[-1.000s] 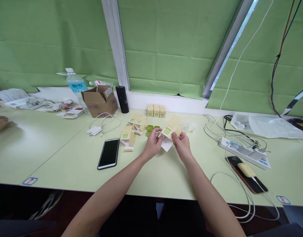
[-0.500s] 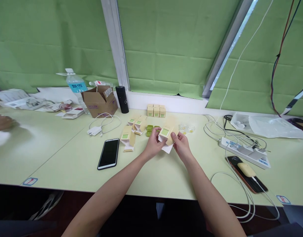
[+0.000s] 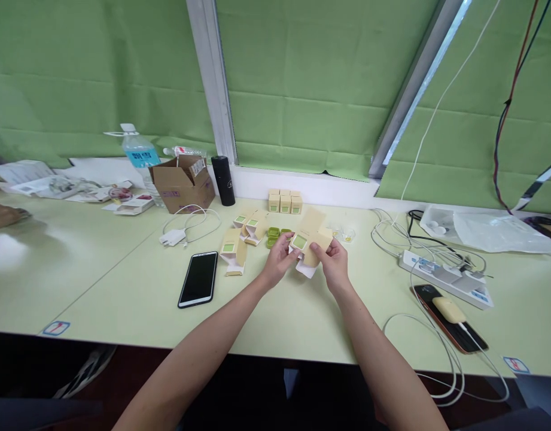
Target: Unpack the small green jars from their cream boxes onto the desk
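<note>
Between my two hands is a partly unfolded cream cardboard box point(image 3: 311, 239) with a green square on one panel and white inner flaps. My left hand point(image 3: 279, 261) grips its left side near the green square. On the right side, my right hand point(image 3: 331, 263) is closed on a panel, thumb on top. Just behind my left hand sit small green containers point(image 3: 273, 232), partly hidden. To the left lie several similar opened boxes point(image 3: 233, 250). Small clear containers with yellow bits point(image 3: 347, 234) are beyond my right hand.
Closed small boxes point(image 3: 285, 202) stand in a block by the wall. A phone point(image 3: 198, 279), a white charger point(image 3: 173, 237), a brown carton point(image 3: 182, 188) and a black bottle point(image 3: 223, 181) are leftward. At right are a power strip point(image 3: 446, 278) and cables. Another person's hand point(image 3: 6, 216) rests far left.
The box in my hands has been spread wider, with a flap now showing at its right. My right hand has shifted slightly. The other person's hand at far left has moved a little.
</note>
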### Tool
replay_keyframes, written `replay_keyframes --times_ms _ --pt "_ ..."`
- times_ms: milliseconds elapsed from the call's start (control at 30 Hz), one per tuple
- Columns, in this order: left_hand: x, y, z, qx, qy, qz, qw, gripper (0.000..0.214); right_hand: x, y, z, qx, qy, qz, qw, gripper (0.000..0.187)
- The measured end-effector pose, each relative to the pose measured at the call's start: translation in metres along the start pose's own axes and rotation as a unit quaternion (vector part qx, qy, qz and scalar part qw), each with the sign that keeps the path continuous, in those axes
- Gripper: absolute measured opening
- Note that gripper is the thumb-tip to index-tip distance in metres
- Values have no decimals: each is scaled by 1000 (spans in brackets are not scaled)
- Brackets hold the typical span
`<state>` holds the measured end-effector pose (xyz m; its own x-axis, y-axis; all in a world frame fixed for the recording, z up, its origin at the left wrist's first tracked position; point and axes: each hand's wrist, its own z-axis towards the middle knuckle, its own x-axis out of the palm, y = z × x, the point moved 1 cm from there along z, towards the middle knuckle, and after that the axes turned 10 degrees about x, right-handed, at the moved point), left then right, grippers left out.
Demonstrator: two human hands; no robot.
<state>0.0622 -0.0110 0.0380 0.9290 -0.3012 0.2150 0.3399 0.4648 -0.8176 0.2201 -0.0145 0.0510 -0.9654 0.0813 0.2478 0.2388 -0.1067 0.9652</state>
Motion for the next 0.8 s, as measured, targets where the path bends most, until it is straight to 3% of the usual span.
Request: replay_keyframes --times_ms 167,333,533,633,800 --pt "2 2 2 -64 -30 49 996 54 2 -3 -4 17 -17 -7 1000 44" --pt "-1 5 3 -108 -32 26 993 60 0 -7 -3 17 -24 -15 999 45" --pt "-6 6 4 -86 -74 39 993 56 -1 -3 -3 27 12 -4 1000 47" --pt "-4 5 3 -55 -64 35 996 55 -2 -2 -4 31 7 -19 999 44" --pt "-4 3 4 -11 -91 93 991 52 -1 -4 -5 33 25 -49 998 43"
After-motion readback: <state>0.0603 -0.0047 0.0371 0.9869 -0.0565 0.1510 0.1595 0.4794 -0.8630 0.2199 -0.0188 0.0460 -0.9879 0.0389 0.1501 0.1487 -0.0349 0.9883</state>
